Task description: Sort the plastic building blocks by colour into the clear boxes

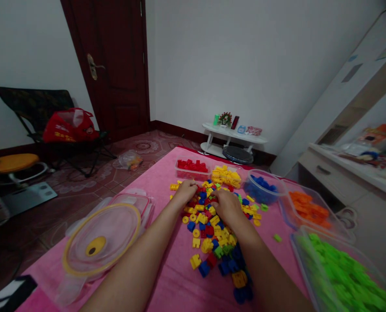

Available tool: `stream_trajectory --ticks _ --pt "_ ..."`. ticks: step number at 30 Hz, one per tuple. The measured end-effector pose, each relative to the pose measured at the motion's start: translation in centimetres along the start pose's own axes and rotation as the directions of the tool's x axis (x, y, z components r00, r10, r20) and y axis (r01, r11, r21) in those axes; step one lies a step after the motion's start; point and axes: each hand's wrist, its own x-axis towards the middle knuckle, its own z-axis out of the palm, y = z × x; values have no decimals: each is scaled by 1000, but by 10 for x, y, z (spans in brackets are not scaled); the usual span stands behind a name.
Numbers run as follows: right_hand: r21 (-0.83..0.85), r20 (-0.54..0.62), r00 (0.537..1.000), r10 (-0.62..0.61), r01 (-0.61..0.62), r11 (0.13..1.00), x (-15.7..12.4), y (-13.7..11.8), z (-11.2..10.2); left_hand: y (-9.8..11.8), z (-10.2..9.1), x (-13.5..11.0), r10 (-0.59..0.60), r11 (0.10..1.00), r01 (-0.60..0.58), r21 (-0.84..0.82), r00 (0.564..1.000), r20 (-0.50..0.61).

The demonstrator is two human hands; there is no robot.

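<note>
Blocks (209,232) in yellow, red, blue and a little green lie in a loose heap on the pink cloth (170,277), right in front of the person and mostly between the two forearms. As a whole, the heap is longer than it is wide: its long axis runs from the row of tubs back toward the person, drifting to the person's right at the near end. Single pieces point every which way. One yellow block (174,186) at the far left lies crosswise, and a lone green block (277,238) out on the right slants, its nearer end to the right.

Both hands are down among the pieces at the far part of the heap. The left hand (186,191) has its fingers bent over the edge; the right hand (227,204) curls inward, thumb toward the left one. I can't tell whether either is pinching a piece, since the fingertips are hidden.

Around the far and right sides stand a red-filled tub (193,175), a yellow-filled one (242,173), a round bowl (282,190) of blue, a box (342,229) of orange and another box (305,266) of bright green. Lids (121,229) lie to the left, a yellow disc (99,243) showing on them.
</note>
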Motion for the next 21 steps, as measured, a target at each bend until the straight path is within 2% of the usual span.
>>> stream_trajectory --ticks 3,5,6,7,8,9,10,11,12,14,16,18,19,21 --pt "28 -55 997 57 -55 998 -11 4 -9 3 -1 -1 26 998 -25 51 999 -28" --pt "199 -177 975 136 -100 975 -19 6 -14 7 -4 -2 12 997 -11 80 1000 -7" --pt "343 -234 951 202 -114 932 -22 6 -14 10 -6 -3 5 995 -6 99 1000 13" --pt "508 -252 926 279 -119 853 -25 6 -14 13 -8 -5 2 992 -6 124 999 32" --pt "660 -223 913 341 -115 742 -27 5 -12 16 -11 -7 5 988 -12 156 999 46" --pt "772 -168 915 367 -109 626 -28 4 -10 19 -13 -10 13 980 -23 196 999 50" --pt "832 -115 930 349 -102 546 -30 1 -8 22 -16 -13 23 969 -34 245 999 47" --pt "842 -86 952 295 -88 532 -30 -1 -6 24 -18 -17 33 954 -43 297 999 37" --pt "811 -84 972 219 -61 582 -31 -4 -5 27 -21 -21 43 938 -48 343 999 22" --pt "640 -97 994 50 24 768 -33 -10 -5 32 -24 -29 57 873 -54 484 998 7" --pt "414 -45 997 -69 81 907 -36 -15 -7 38 -25 -37 57 733 -56 678 998 20" --pt "233 45 995 -89 76 970 -39 -18 -13 43 -24 -43 43 562 -61 825 998 44" --pt "161 82 994 -78 64 985 -40 -18 -16 45 -22 -45 38 506 -66 860 998 54" --pt "59 139 989 -54 46 997 -42 -19 -22 47 -19 -47 43 485 -77 871 997 65"
